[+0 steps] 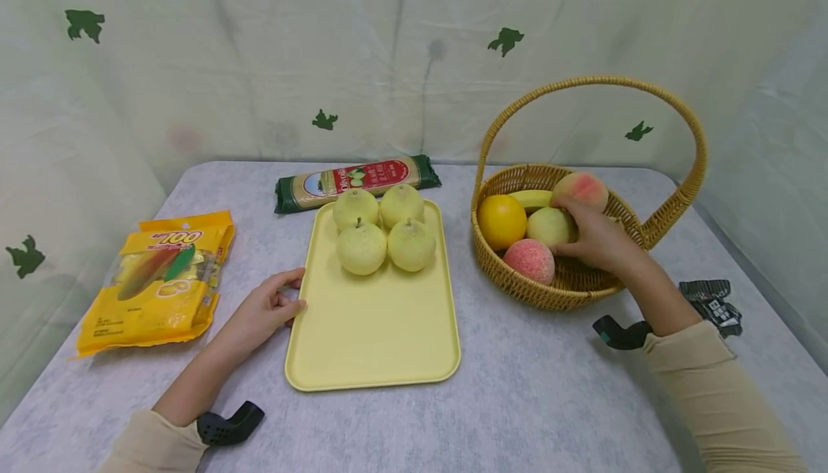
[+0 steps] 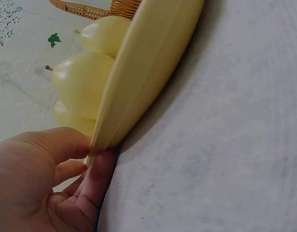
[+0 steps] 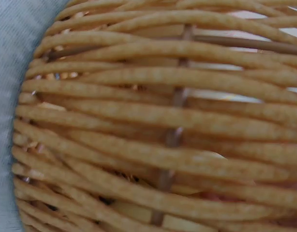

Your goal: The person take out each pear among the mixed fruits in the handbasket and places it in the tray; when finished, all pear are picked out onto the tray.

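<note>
Head view: A person's left hand (image 1: 268, 304) pinches the edge of a yellow tray (image 1: 369, 336) while the right hand (image 1: 598, 236), well apart from it, curls round a pale green pear (image 1: 550, 227) inside a wicker basket (image 1: 517, 293). A hasty lift could nudge the neighbouring pink fruit (image 1: 530, 261) or the fuzzy-looking peach (image 1: 585, 189), or catch the arched handle (image 1: 589, 81). Four round pears (image 1: 361, 246) cluster at the tray's far end; an upward tug on its edge could set them rolling.

Left wrist view: Fingers clasp the tray's thin rim from both sides, its smooth, plastic-looking wall curving above the mottled tabletop (image 2: 211, 121). The pears look waxy, with stubby stems (image 2: 48, 68).

Right wrist view: Tan woven strands (image 3: 139, 116) over darker uprights (image 3: 180, 96) fill the frame; the hand's hold cannot be told here.
</note>
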Motion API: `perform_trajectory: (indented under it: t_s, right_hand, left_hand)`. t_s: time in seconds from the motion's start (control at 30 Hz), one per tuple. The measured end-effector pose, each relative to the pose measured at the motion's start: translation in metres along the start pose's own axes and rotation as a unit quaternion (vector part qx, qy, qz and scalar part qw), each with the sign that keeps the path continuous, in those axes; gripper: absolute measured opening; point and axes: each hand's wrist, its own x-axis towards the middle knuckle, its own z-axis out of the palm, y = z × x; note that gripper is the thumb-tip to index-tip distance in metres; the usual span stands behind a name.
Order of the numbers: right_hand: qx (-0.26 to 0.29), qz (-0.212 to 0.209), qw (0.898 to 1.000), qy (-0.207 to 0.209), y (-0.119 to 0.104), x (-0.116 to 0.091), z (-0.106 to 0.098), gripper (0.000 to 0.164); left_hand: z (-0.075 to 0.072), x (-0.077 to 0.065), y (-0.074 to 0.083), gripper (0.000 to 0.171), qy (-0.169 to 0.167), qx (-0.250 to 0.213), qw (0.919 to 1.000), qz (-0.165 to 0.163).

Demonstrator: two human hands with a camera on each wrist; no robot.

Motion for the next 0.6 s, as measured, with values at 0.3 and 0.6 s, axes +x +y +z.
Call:
perform_trajectory:
  t_s: [0.3,0.6]
  right_hand:
    - [-0.041,-0.055,0.998,-0.013,-0.0001,0.0005,-0.0012,0.070]
    - [-0.055,-0.077,0.996,0.005,0.0041,-0.0001,-0.0008,0.070]
  left_hand:
    - [-0.0008,-0.0005,-0.0005,0.060,-0.002,-0.005,1.0000,0.000]
    - [0.0002,0.0008,-0.0016,0.059,-0.002,-0.005,1.0000,0.007]
